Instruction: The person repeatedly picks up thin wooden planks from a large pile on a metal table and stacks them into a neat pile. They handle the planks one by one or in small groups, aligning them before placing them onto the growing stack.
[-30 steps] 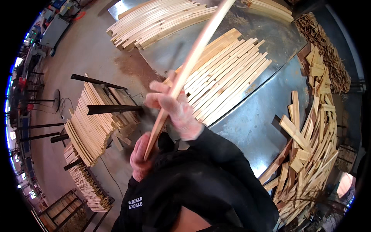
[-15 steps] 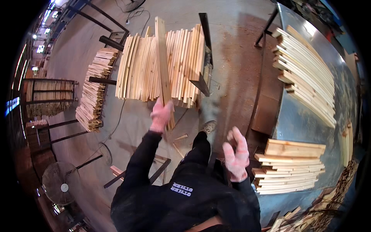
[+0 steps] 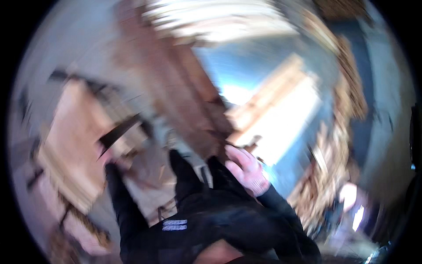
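Motion smears the whole head view. My right hand (image 3: 249, 171), in a pale pink glove, is beside the near end of a stack of light wooden strips (image 3: 281, 112) on the metal table. Its thumb and fingers are apart, and no piece shows in them. On the left, my left hand (image 3: 110, 157) is a small pink blur by the pile of wooden strips (image 3: 74, 141) and a dark metal post (image 3: 119, 133). Its fingers cannot be made out, nor whether it holds anything.
The shiny blue-grey metal table (image 3: 237, 55) carries another row of wooden strips (image 3: 220, 20) at its far end. Rough wood scraps (image 3: 325, 176) are heaped along the right side. A reddish-brown strip of floor (image 3: 154, 75) runs left of the table.
The view has swung right, toward the table. My right hand now is by the stack there. The strip my left hand held upright over the pile is no longer distinguishable.
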### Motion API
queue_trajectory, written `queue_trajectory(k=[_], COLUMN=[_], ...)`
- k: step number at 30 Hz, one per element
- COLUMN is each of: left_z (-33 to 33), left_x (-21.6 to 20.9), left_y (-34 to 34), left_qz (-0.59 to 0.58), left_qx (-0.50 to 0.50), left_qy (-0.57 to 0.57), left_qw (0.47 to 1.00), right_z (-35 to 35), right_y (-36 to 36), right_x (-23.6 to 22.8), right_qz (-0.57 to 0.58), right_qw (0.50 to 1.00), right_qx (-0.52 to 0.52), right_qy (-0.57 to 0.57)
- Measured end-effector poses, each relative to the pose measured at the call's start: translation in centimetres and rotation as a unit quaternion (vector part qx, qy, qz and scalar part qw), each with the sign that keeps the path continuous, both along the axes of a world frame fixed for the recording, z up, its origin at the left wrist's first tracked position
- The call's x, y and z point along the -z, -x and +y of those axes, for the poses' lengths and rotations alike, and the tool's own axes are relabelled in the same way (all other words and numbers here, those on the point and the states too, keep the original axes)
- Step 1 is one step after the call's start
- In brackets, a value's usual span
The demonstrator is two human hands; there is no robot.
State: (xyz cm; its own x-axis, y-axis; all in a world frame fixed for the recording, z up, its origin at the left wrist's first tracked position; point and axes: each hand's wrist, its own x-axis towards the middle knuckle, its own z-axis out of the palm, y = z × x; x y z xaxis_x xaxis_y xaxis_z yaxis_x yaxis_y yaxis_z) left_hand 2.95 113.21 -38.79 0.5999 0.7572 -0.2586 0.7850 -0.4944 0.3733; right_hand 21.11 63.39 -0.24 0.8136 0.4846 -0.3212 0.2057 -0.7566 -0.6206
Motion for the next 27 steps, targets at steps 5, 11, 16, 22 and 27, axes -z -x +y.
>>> queue_trajectory(k=[5,11,16,22,27], left_z=[-11.3,-41.3,-52.7,-55.2,-54.0], left_x=[-5.9,-22.9,-25.7,-25.6,-30.8], left_y=[8.0,-4.5,-11.9,-13.9,-12.2], left_qz=[-0.12,-0.103,-0.197,-0.25,-0.245], left_qx=[-0.121,-0.28,-0.273,-0.422,-0.429], left_qy=[0.232,0.672,0.658,0.657,0.659], left_qw=[0.958,0.678,0.673,0.572,0.568], right_z=[-15.6,-34.4,-38.4,-35.6,-34.4], right_y=[-4.7,-25.3,-36.9,-36.6,-32.7], right_x=[4.0,5.5,10.4,11.5,5.8], right_qz=[-0.117,-0.314,-0.328,-0.32,-0.253], right_qw=[0.963,0.904,0.872,0.875,0.876], right_qx=[0.24,0.275,0.122,0.219,0.377], right_qy=[-0.02,0.096,0.342,0.29,-0.164])
